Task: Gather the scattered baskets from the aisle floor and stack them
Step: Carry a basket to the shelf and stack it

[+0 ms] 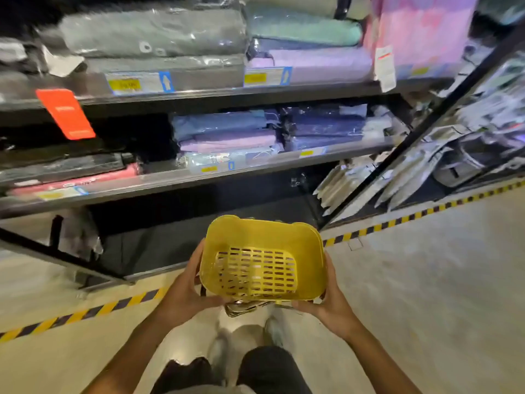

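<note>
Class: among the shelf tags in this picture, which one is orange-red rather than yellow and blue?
The large orange-red tag hanging tilted from the upper shelf edge at far left; the other price labels are small, yellow and blue.

Basket [262, 257]: solid yellow plastic, its base pierced by a grid of small rectangular slots.
Floor [426, 294]: pale beige, glossy.
Floor tape [85, 312]: diagonal yellow and black stripes, running along the foot of the shelving.
Shelving [199, 177]: dark grey to black metal.
Shelf tag [66, 113]: bright orange-red.
Price labels [140, 82]: white with a yellow patch and a blue block carrying a white arrow.
Upper-shelf packs [153, 32]: grey, mint green, lilac under clear wrap.
Large bag [420, 32]: pink, mottled.
Lower-shelf folded packs [227, 132]: slate blue, lilac, navy.
Leftmost flat packs [74, 172]: black and coral pink.
</note>
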Demonstrator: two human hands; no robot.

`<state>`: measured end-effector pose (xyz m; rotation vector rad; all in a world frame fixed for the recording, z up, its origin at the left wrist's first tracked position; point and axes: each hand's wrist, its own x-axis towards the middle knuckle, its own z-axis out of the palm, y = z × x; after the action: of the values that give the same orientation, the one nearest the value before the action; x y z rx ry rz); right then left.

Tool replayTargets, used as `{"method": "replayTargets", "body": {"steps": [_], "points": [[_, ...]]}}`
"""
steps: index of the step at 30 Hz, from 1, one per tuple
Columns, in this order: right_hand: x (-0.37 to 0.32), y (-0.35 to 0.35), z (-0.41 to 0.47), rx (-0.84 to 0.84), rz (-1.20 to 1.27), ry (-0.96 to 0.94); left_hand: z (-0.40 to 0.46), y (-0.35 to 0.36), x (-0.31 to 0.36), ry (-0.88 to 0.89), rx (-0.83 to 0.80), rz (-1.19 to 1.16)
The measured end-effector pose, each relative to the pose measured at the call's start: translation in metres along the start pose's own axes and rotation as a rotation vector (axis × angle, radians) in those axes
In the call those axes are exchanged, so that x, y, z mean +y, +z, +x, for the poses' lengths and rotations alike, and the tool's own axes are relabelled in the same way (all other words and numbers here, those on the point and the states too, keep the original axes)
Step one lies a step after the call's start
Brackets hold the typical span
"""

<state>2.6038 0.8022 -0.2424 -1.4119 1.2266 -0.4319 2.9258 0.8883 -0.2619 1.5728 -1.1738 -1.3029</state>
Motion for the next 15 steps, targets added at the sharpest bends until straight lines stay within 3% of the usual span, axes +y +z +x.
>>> {"method": "replayTargets", "body": {"steps": [6,15], "points": [[0.039,-0.026,0.077,-0.200,-0.024,0.002,0.007,0.043,-0.038,-0.195,0.219,-0.111],[0.139,-0.031,0.168,-0.389,-0.097,0.070,0.053,0.114,-0.136,-0.333,0.339,-0.138]]}}
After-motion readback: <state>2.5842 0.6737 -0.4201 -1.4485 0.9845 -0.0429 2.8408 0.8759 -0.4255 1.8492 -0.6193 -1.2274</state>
